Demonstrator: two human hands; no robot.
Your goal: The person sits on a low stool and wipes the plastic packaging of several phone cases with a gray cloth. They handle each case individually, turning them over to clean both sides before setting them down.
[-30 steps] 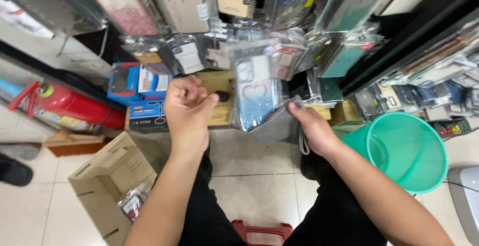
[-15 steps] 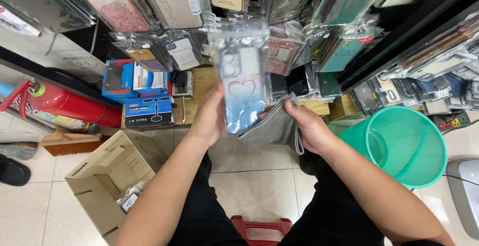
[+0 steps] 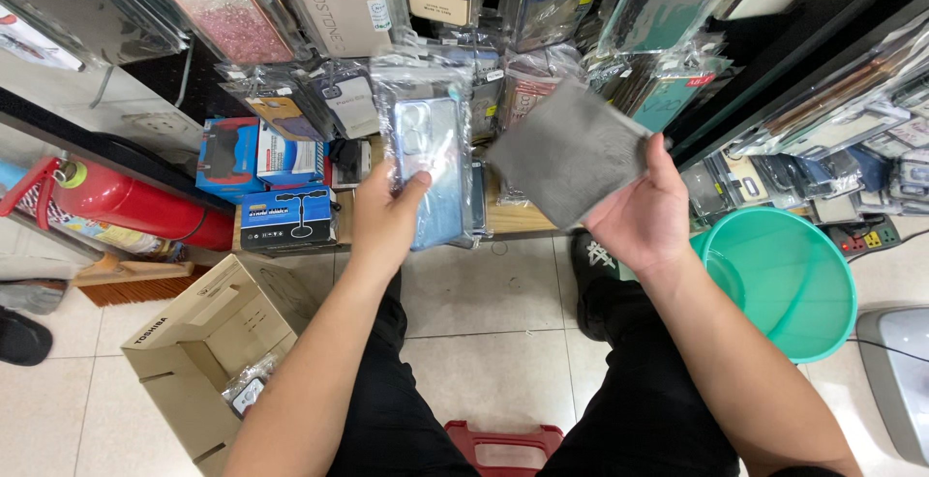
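Clear plastic sleeve holding a pale blue phone case [image 3: 433, 163]: held upright in front of the hanging display, pinched along its lower edge by the left hand [image 3: 387, 214], thumb across the front.

Grey cloth [image 3: 569, 151]: a flat square held up beside the sleeve, gripped at its lower right corner by the right hand [image 3: 646, 214], fingers behind and thumb on top.

Surroundings: rows of bagged cases [image 3: 329, 3] hang close behind; a wooden shelf [image 3: 518, 218] sits below them; a teal bucket [image 3: 789, 283], an open cardboard box [image 3: 208, 342] and a red fire extinguisher [image 3: 116, 201] stand on the tiled floor.

Risks, as judged: the slick sleeve is held only low down and could slip to the floor or into the box; the cloth might snag neighbouring packets and pull them off their hooks.
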